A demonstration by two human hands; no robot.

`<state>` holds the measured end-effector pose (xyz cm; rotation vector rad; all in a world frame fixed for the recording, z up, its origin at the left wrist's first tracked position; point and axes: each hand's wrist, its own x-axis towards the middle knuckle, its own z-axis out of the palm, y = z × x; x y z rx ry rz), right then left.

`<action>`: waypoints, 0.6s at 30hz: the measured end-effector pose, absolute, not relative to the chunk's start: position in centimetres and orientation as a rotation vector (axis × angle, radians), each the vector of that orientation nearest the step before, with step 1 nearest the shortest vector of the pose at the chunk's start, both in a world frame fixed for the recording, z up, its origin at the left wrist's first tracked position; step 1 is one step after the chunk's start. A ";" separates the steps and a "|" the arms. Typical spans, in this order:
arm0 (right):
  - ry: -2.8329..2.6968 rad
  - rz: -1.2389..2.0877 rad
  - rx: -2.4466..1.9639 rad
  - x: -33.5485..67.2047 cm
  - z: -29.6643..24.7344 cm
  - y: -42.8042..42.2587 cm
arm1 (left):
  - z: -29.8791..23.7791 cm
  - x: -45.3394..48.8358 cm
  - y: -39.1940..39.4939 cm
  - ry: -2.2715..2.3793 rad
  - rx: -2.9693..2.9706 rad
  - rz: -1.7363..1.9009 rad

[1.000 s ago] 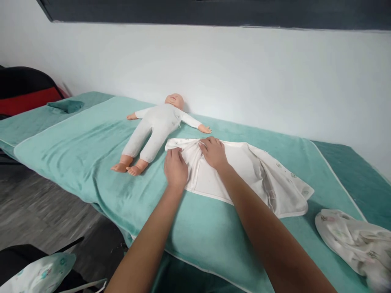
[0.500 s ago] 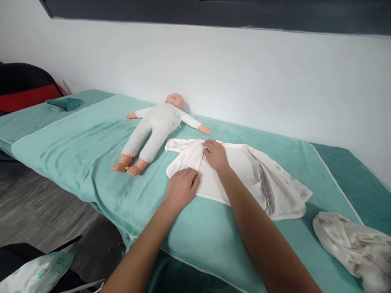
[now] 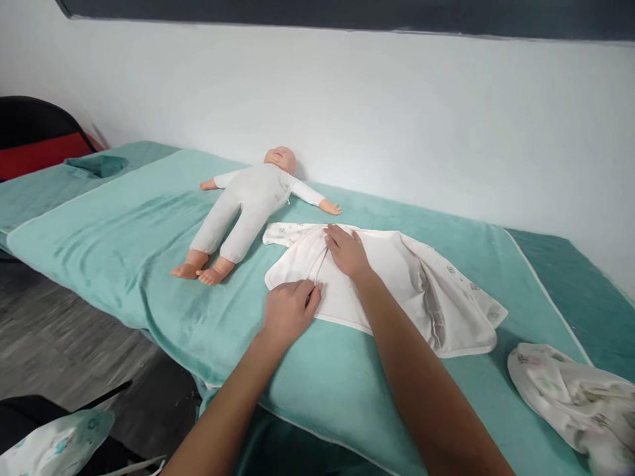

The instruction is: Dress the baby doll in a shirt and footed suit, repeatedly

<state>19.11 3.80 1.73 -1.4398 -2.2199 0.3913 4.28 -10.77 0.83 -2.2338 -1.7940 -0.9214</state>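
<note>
A white baby jacket (image 3: 391,264) with small printed motifs on its sleeves lies spread on the green sheet. My left hand (image 3: 291,308) is closed at its near edge, thumb against curled fingers, pinching the cloth. Further up, my right hand (image 3: 347,251) rests on the jacket near the neckline with its fingers stretched out over the fabric. Creases run between the two hands. Behind and to the left, a baby doll (image 3: 255,188) in a white one-piece lies on its back, arms spread, feet bare.
A crumpled printed cloth (image 3: 570,390) sits at the right front of the green-sheeted bed (image 3: 99,238). A white wall (image 3: 397,125) rises behind. At the far left is a black and red chair (image 3: 40,149). A patterned white item (image 3: 59,443) lies at lower left.
My right hand's fingers have straightened and flattened on the jacket. My left hand has shifted slightly down and left, still at the near edge. The view has tilted slightly.
</note>
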 end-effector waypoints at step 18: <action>-2.191 0.126 -1.964 23.8 2.0 0.6 | 0.6 3.9 -11.0 -1.759 -2.194 -0.923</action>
